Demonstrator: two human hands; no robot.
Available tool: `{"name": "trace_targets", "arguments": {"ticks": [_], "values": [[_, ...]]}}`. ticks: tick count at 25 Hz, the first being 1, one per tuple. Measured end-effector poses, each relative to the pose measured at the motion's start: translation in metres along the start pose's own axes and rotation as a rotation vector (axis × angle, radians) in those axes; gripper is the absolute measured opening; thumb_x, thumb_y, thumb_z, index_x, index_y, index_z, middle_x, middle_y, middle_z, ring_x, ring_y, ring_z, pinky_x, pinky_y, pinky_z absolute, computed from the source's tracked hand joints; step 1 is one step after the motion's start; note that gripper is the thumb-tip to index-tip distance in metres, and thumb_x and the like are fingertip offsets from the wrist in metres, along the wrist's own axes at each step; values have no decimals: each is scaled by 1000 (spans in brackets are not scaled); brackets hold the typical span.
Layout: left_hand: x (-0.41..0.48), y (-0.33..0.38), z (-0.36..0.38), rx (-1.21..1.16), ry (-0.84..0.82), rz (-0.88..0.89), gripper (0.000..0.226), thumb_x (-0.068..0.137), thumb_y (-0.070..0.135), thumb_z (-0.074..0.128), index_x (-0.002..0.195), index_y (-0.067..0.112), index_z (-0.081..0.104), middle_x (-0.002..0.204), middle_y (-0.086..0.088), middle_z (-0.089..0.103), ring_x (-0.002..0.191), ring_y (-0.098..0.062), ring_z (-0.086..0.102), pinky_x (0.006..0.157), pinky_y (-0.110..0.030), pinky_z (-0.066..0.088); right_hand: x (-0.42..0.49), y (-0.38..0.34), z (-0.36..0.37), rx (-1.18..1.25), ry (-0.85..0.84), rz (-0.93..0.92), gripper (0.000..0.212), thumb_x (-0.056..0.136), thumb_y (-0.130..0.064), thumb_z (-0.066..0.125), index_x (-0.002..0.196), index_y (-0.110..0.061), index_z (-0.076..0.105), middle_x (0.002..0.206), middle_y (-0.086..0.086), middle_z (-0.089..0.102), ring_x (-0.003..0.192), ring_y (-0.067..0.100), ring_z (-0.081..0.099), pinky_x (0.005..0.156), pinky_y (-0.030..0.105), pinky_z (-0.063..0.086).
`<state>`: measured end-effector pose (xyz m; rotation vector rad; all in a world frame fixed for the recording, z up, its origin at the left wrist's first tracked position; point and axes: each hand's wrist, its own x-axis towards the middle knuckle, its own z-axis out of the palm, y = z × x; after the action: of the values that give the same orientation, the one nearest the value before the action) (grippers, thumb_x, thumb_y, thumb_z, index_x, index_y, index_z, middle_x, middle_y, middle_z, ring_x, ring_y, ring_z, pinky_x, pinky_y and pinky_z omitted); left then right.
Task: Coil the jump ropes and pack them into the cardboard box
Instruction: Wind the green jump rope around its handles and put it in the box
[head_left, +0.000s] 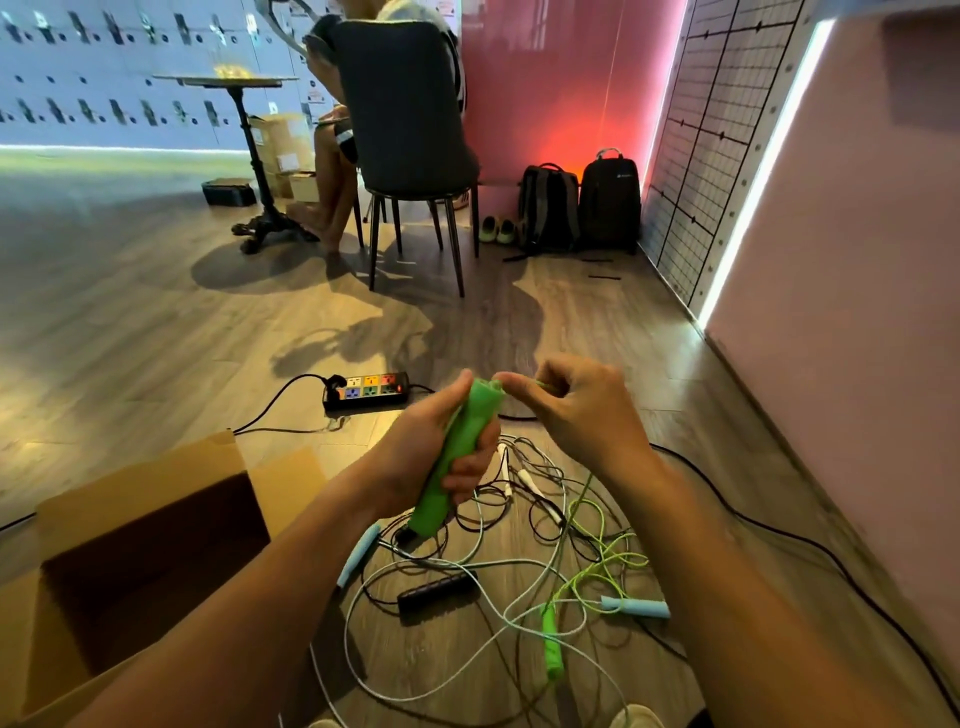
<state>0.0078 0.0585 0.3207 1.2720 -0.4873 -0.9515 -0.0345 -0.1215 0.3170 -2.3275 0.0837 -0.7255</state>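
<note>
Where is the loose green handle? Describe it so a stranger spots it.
Right of the open brown cardboard box, jump ropes tangle on the wooden floor. At the tangle's near edge lies a slim bright-green handle. Unlike the thicker green handle in the left hand, nothing holds it.

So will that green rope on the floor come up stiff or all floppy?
Probably floppy: the green rope lies in loose curls. It may snag, since it crosses the white rope. Its far green handle would likely drag behind.
</note>
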Motion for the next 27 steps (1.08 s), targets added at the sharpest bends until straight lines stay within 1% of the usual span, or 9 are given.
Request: {"name": "trace_targets", "arguments": {"ticks": [4,7,10,15,17,19,21,24,27], "values": [[-2,13,5,-643,-84,352,44,102,41,21,80,15,49,52,5,37,39,-7,32,41,-22,35,-7,-10,20,192,-351,213,75,86,-76,39,67,-6,55,52,-6,48,46,9,44,55,30,39],[0,19,-7,-839,136,603,34,104,36,24,96,14,50,69,1,44,56,-11,45,63,-25,47,-16,-7,25,-7,-680,296,56,98,-60,39,87,-9,59,64,1,60,53,12,64,62,29,48],[3,18,-26,-839,406,694,29,107,35,24,106,15,44,76,-2,49,66,-15,50,79,-30,46,-21,-5,21,-165,-800,315,60,92,-70,42,83,-15,63,68,4,68,59,12,67,65,27,47],[16,11,-37,-581,735,696,20,108,34,31,108,20,45,73,0,49,65,-14,50,76,-31,49,-11,-11,8,-115,-570,160,57,74,-74,65,69,-18,61,61,-5,58,56,10,52,57,33,45],[19,7,-38,-205,769,644,20,107,33,32,103,21,48,74,0,50,68,-15,51,76,-33,48,-9,-12,7,-89,-396,17,48,81,-63,66,67,-17,62,58,-5,56,53,10,50,54,36,47],[21,0,-32,308,687,534,24,107,31,32,104,16,50,79,-5,51,73,-21,50,75,-33,45,-7,-13,5,-164,-226,-144,40,85,-57,66,68,-20,63,55,-12,52,48,4,47,48,26,42],[24,-7,-24,595,519,354,32,107,34,32,102,11,54,81,-9,52,73,-23,50,72,-36,46,-4,-12,1,-239,-107,-260,45,82,-63,62,71,-20,67,55,-16,49,47,2,45,46,24,41],[22,-12,-18,715,301,106,60,104,52,21,86,10,58,69,-4,55,58,-16,51,59,-36,46,-1,1,-10,-256,-50,-325,57,71,-76,58,64,-19,64,55,-13,54,46,3,49,45,26,47],[15,-9,-9,602,96,-180,75,96,69,13,74,12,55,57,1,49,45,-12,42,47,-26,38,-1,10,-19,-217,-91,-345,65,66,-82,59,56,-17,57,48,-10,51,42,6,44,41,28,38]]}}
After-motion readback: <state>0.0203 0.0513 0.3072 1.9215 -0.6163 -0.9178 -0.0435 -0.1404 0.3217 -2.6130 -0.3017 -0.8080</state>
